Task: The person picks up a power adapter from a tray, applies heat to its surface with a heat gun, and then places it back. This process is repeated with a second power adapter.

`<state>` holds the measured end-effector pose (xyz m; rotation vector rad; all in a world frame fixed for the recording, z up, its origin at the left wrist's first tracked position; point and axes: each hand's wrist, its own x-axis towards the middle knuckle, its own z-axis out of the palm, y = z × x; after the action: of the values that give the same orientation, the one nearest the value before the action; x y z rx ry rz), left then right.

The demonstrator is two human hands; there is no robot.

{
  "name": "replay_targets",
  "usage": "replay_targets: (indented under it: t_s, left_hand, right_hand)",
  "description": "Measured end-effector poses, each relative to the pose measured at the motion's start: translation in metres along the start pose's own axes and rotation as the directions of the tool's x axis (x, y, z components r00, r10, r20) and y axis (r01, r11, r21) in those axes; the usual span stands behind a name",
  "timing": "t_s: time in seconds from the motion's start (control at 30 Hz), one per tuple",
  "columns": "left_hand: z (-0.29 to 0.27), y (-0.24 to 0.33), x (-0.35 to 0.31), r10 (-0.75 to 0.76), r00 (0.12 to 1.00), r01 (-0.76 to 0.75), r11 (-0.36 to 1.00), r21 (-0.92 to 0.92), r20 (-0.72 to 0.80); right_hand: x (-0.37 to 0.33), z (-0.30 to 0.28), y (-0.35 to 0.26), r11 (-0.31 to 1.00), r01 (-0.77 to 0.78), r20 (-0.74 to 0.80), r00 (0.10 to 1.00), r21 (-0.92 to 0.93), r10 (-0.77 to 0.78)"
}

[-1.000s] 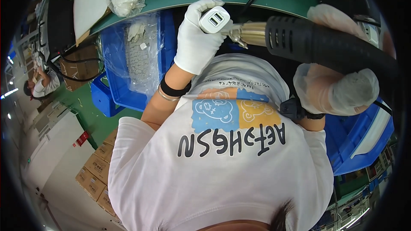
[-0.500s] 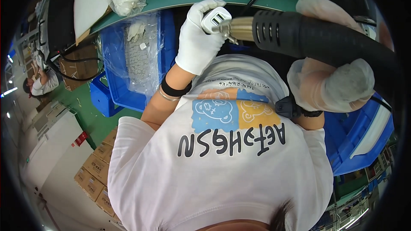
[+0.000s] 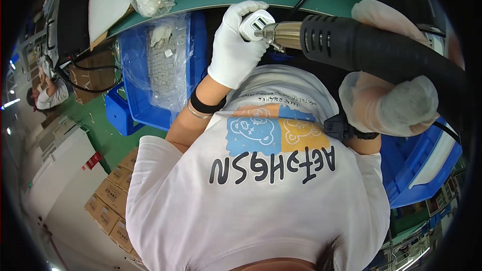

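My left hand [image 3: 232,52], in a white glove, is closed around a white USB charger [image 3: 250,27]. Two dark port slots on its rounded face point up and toward the right. Just right of it is the metal nozzle of a black hot-air gun [image 3: 346,42], which has vent slots and a thick body. The nozzle's narrow tip overlaps the charger's edge; whether they touch I cannot tell. My right hand [image 3: 369,101], in a thin translucent covering, is closed around the gun's body from below, its fingers partly hidden behind it.
To the left, a blue bin [image 3: 143,113] holds clear plastic and small white pieces. Another blue bin [image 3: 406,183] stands at the right. Beyond my hands runs a green tabletop [image 3: 241,2] with cardboard trays. Cartons [image 3: 113,195] are stacked at lower left; a person [image 3: 50,95] is farther off.
The charger and my left hand have shifted slightly right and down in the picture, the hot-air gun with them. The nozzle tip remains beside the charger's face.
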<state>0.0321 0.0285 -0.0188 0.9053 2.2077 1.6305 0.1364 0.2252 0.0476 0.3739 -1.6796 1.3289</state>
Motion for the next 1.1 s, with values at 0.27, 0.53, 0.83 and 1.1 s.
replay_targets:
  t_s: [0.27, 0.53, 0.83, 1.1]
  left_hand:
    - [0.001, 0.0, 0.0, 0.003, 1.0, -0.003, 1.0, -0.004, 0.002]
    - [0.0, -0.002, -0.001, -0.024, 1.0, 0.025, 1.0, -0.008, 0.018]
    - [0.001, -0.002, -0.003, -0.011, 1.0, 0.01, 1.0, 0.006, 0.015]
    - [-0.001, 0.001, -0.001, 0.0, 1.0, 0.0, 1.0, -0.015, 0.026]
  right_hand:
    - [0.0, -0.012, 0.009, 0.999, 0.049, 0.047, 0.998, -0.024, -0.047]
    - [-0.002, -0.013, 0.011, 0.998, 0.061, 0.058, 0.997, -0.031, -0.06]
    - [-0.004, -0.008, 0.005, 1.0, -0.019, -0.032, 0.999, 0.001, 0.019]
    - [0.004, 0.01, -0.01, 0.959, -0.175, -0.145, 0.979, -0.224, 0.145]
